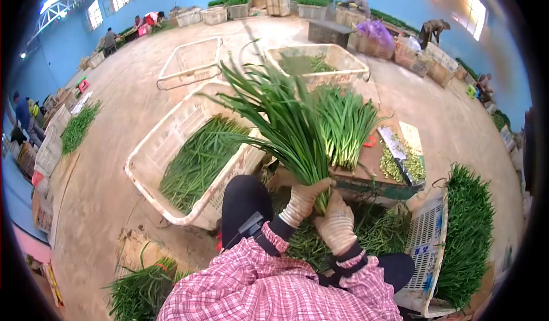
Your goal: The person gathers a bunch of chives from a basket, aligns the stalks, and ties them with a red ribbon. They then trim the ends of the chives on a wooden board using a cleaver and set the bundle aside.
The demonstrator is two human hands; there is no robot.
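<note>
Beside the green bunch (293, 133), a white crate (166, 131).

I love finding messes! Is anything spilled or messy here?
Yes. Loose green stalks lie strewn on the floor below the left hand and right hand, which grip a bunch of stalks. Cut bits are heaped around the knife on the board. Nothing looks broken.

Concrete floor (114, 166): near white crate (150, 149) full of green stalks, empty crate (171, 64) behind it, third crate (349, 64) part filled. Loose greens (140, 289) lie on the floor lower left. Low desk (372, 158) carries a trimmed bunch (343, 126), a knife (396, 149) and cut scraps (392, 169).
</note>
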